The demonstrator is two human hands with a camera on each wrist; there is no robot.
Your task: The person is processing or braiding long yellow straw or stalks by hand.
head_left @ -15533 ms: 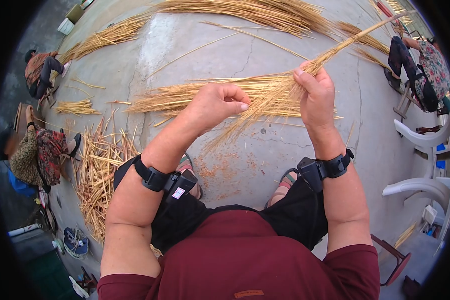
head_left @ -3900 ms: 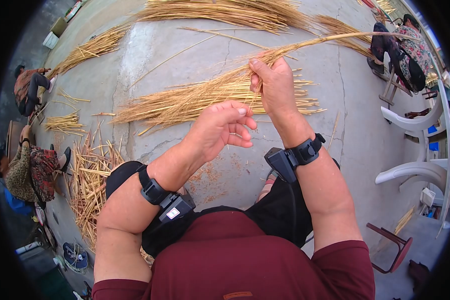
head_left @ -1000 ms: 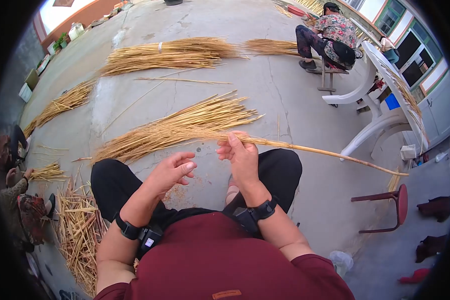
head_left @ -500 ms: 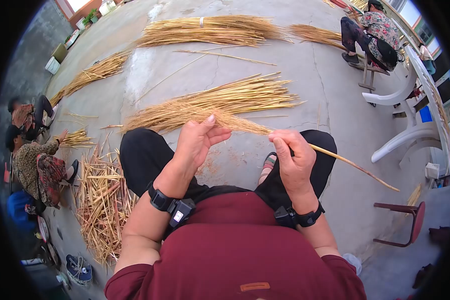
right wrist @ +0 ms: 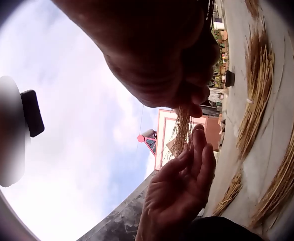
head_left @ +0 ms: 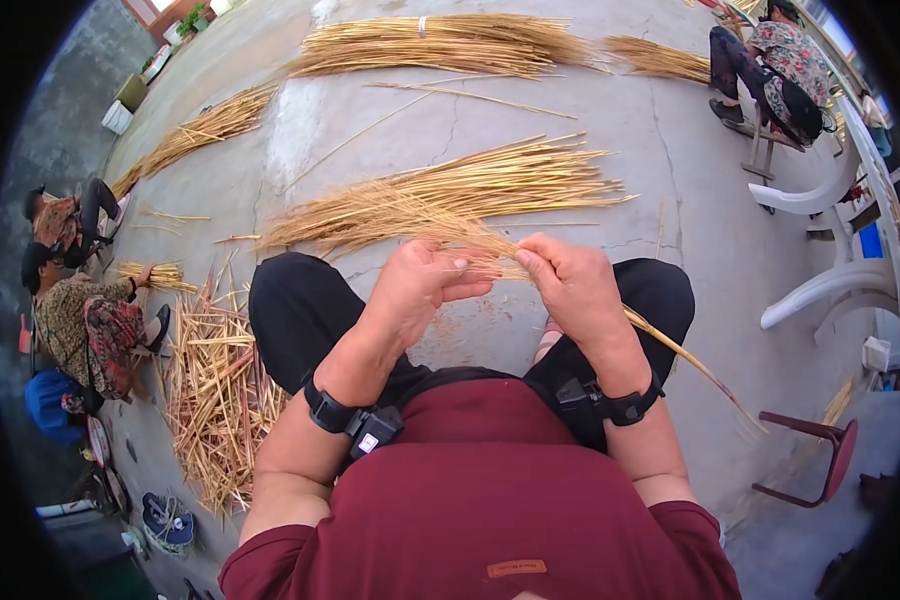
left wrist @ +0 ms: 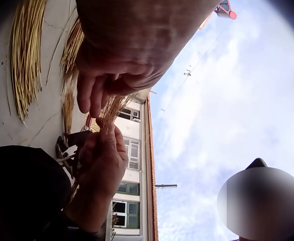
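Note:
My right hand (head_left: 582,288) pinches a thin bunch of broomcorn stalks (head_left: 692,362) just below their feathery heads. The bare stalk ends hang down to the right, past my right knee. The heads fan out leftward over my left hand (head_left: 407,292), whose fingers are nearly straight with the palm turned up. In the right wrist view the brush tips (right wrist: 183,131) hang between the pinching right fingers and the left fingertips. Below my hands, beyond my knees, a large broomcorn pile (head_left: 530,185) lies on the concrete floor.
A tied broomcorn bundle (head_left: 440,48) lies farther off. Cut straw (head_left: 220,400) is heaped by my left knee. Two people sit at the left and one person (head_left: 785,70) at the right. White plastic chair parts (head_left: 830,290) and a dark red stool (head_left: 835,460) stand right.
The stalks, raised up and to the right earlier, now slant down to the right. My right hand grips nearer the heads, and my left hand has come in close under them.

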